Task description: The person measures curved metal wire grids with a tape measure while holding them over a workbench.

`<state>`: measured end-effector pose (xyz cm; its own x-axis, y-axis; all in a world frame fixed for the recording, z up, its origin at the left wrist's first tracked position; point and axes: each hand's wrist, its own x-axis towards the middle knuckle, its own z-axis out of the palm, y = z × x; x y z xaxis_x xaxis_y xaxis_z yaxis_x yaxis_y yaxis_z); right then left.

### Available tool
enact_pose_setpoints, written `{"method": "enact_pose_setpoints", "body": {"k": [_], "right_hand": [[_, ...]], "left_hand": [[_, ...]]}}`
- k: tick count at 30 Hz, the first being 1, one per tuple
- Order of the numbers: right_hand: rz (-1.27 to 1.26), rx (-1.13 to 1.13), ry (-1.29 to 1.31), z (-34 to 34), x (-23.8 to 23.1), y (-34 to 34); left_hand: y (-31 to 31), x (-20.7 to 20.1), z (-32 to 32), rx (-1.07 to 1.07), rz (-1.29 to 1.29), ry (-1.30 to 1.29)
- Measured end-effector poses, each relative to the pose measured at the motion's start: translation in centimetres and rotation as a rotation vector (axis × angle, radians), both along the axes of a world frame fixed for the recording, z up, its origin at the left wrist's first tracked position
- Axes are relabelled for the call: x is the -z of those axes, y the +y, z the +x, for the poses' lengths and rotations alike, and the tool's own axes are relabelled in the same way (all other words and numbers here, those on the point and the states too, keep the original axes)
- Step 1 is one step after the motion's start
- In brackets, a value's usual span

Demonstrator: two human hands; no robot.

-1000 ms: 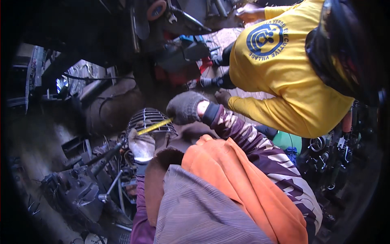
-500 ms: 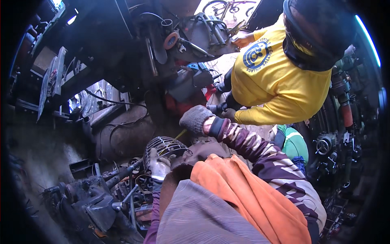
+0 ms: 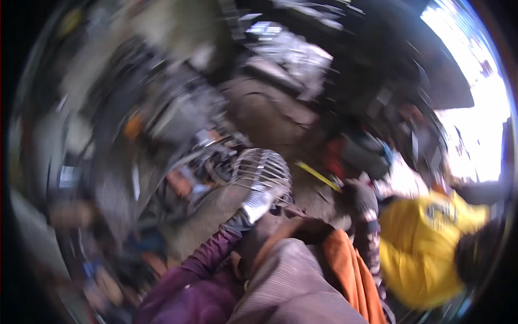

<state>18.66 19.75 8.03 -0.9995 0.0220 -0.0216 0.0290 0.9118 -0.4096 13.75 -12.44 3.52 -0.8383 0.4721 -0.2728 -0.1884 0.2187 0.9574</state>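
Note:
In a pale, worn glove, my left hand (image 3: 260,202) grips the near side of a rounded metal wire cage (image 3: 261,163), which resembles a fan guard. My right hand (image 3: 360,197), in a dark grey knit glove, is off to the right, apart from the cage. It looks closed, though motion smears its fingers. A stiff yellow strip (image 3: 319,176), like the blade of a tape measure, reaches from this hand toward the cage. Whatever lies inside the right fist is hidden.
A person in a yellow shirt (image 3: 421,248) is close on my right. Blurred metal parts (image 3: 183,113) crowd the left side. A dark grey and red object (image 3: 356,154) lies beyond my right hand. An orange cloth (image 3: 353,275) hangs at my front.
The view has swung left, so the scene sits further right and is blurred. My left hand still holds the wire cage. The yellow strip now shows more plainly beside my right hand.

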Motion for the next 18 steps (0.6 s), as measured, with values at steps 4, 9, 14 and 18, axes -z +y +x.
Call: {"method": "enact_pose_setpoints", "body": {"k": [4, 9, 14, 18], "right_hand": [[-0.209, -0.228, -0.214, -0.7, 6.0, 0.9], [-0.470, -0.257, -0.239, -2.5, 10.0, -1.9], [-0.506, -0.232, -0.298, -4.3, 2.9, -4.7], [-0.771, -0.055, -0.181, -5.4, 2.9, -6.7]], "left_hand": [[-2.7, -8.7, 4.9, -0.163, 0.179, -0.198], [-9.4, -18.6, 12.7, -0.523, 0.407, -0.129], [-20.1, -21.0, 17.7, -0.944, 0.651, 0.286], [-30.0, -23.5, 16.3, -1.235, 0.662, 0.528]]}}
